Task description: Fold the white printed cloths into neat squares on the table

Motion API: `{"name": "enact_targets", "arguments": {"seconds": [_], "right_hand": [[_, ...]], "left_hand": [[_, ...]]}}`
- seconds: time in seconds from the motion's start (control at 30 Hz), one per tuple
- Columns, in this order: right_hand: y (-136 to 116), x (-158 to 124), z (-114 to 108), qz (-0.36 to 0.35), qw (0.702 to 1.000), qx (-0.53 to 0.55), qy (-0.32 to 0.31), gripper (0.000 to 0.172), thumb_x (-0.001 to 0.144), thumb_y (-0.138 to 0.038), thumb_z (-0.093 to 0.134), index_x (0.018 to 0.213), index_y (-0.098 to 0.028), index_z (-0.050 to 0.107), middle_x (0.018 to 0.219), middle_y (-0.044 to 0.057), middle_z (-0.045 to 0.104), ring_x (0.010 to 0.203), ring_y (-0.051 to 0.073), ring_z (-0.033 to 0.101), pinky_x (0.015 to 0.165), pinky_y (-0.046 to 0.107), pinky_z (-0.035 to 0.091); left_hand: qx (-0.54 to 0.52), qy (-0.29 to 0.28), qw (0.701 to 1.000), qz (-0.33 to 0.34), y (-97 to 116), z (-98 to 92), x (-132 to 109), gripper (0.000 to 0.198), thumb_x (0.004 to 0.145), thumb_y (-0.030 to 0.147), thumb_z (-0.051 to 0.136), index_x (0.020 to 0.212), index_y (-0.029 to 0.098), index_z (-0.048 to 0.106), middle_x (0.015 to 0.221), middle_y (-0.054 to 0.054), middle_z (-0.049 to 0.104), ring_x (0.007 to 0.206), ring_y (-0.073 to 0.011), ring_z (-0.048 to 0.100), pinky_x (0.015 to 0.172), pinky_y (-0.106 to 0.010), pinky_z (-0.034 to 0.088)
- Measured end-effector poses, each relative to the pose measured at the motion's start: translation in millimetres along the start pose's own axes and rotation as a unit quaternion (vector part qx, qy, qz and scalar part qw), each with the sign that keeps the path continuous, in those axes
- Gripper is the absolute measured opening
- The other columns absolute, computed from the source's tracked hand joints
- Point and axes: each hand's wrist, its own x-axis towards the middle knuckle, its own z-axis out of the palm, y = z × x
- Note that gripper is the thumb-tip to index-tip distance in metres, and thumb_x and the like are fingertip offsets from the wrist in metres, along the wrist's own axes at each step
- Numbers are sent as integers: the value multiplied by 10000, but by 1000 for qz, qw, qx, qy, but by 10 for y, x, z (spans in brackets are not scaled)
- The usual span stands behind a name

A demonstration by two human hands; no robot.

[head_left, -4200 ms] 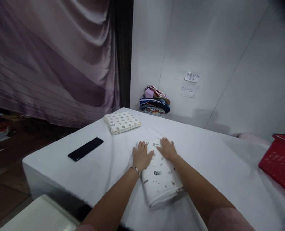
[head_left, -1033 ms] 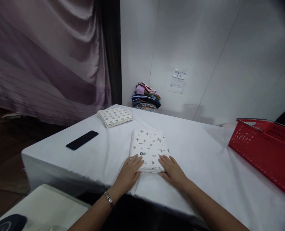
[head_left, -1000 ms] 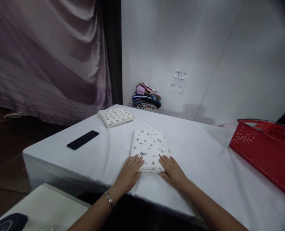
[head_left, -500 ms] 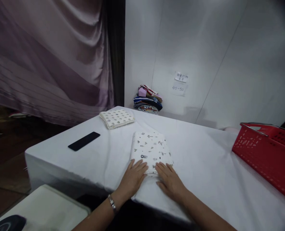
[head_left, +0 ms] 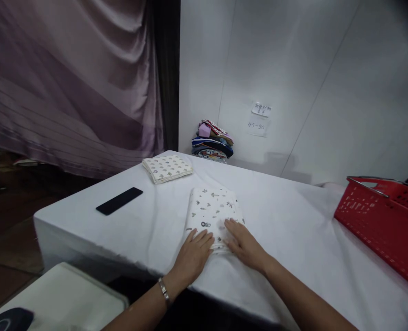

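A folded white cloth [head_left: 215,207] with small grey and tan prints lies on the white-covered table [head_left: 276,207] in front of me. My left hand [head_left: 195,253] rests flat on its near left corner, fingers stretched out; a metal bracelet circles that wrist. On the near right part of the cloth is my right hand [head_left: 243,243], its fingers extended and slightly blurred. Neither hand grips anything. Farther back on the left sits a second folded cloth [head_left: 167,168], cream with a small repeating print.
A flat black rectangular object [head_left: 120,201] lies on the table's left. At the right edge stands a red perforated basket [head_left: 383,225] with a metal handle. Folded fabrics [head_left: 212,141] are piled by the white wall. A pale surface [head_left: 62,294] is at lower left.
My right hand has shifted a little forward over the cloth and turned more on its side. My left hand stays nearly in place on the near left corner.
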Motion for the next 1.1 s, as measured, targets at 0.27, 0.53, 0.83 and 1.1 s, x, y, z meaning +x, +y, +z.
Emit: {"name": "enact_targets", "arguments": {"seconds": [0.27,0.53,0.83,1.1], "right_hand": [[424,586,68,140,985,-101,-14,643,869,-479,365,1389,-109,284,1466,126,223,1355,264,145,1070,453,157],[567,529,198,154,981,-119,-22,639,875,-527,284,1395,-155,271,1480,96,187,1362,254,115,1059,465,148],[378,933,28,115,985,-131,-12,732,866,-601,232,1404,-105,241,1484,115,155,1369,237,72,1081,437,62],[765,1297,177,211,970,-109,-44,704,870,-563,262,1405,-108,224,1493,100,128,1367,240,64,1071,467,86]], "left_hand": [[-11,-9,1000,-7,29,-35,-24,308,893,254,392,1164,249,539,1230,-27,569,1195,-197,457,1058,-460,263],[-43,-1,997,-61,-157,-248,297,376,901,439,345,1170,255,534,1263,-38,540,1219,-219,427,1028,-449,302],[10,-52,994,-97,-293,129,292,505,877,491,345,1287,211,437,1406,-90,366,1323,-265,261,1063,-526,189],[-6,-72,993,-98,-284,75,287,521,886,497,319,1312,210,405,1422,-78,340,1332,-249,241,1080,-509,159]]}}
